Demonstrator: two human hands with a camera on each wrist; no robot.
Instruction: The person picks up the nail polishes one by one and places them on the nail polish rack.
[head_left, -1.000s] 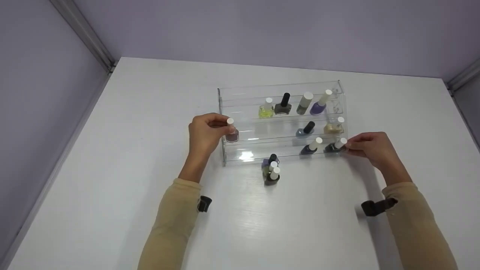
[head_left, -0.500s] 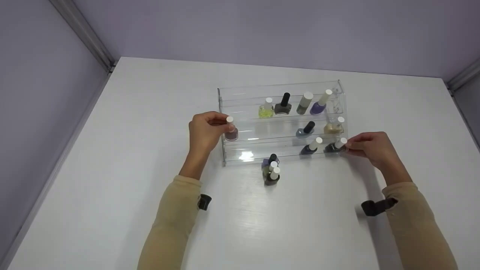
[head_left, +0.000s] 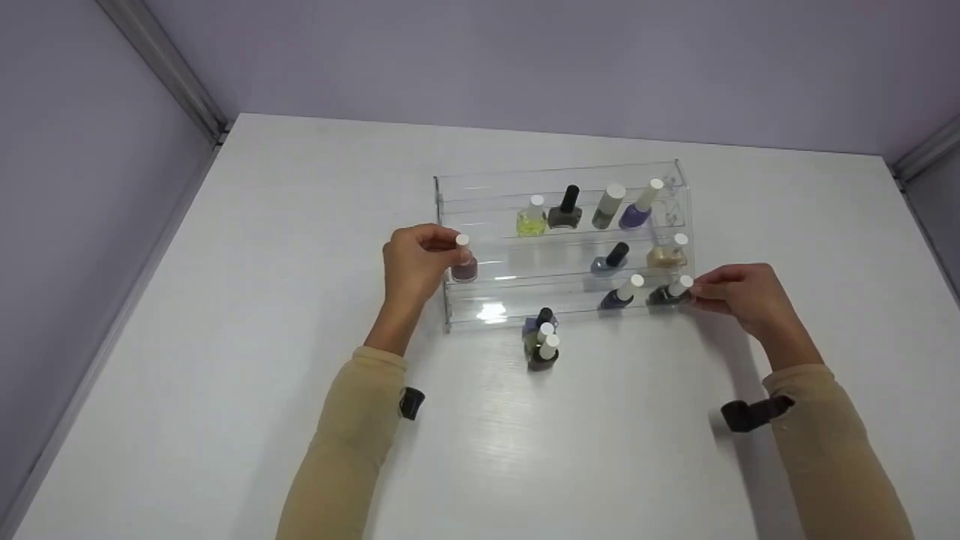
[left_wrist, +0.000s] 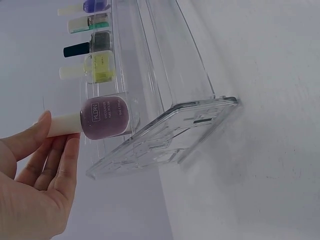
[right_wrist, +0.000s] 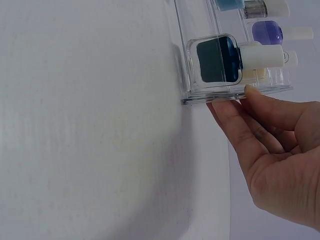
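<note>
My left hand (head_left: 415, 262) pinches the white cap of a mauve nail polish bottle (left_wrist: 106, 118) between thumb and fingers. The bottle is upright at the left end of a clear stepped display rack (head_left: 525, 289), by the middle tier in the head view; whether its base touches the shelf I cannot tell. At the rack's lower right end, my right hand (head_left: 746, 296) holds the edge of the clear side panel (right_wrist: 225, 96), its thumb at the rim and fingers on the outer face. Right beside it stands a dark teal nail polish (right_wrist: 217, 60) with a white cap.
On the rack's upper tier stand a yellow bottle (head_left: 531, 223), a black-capped bottle (head_left: 565, 216) and others. Lower tiers hold a light blue bottle (head_left: 607, 262), a gold bottle (head_left: 666, 258) and a navy bottle (head_left: 617, 298). Three bottles cluster before the rack, including a dark one (head_left: 543, 358).
The left hand and the mauve bottle have shifted only very slightly at the rack's left end. My right hand stays at the side panel.
</note>
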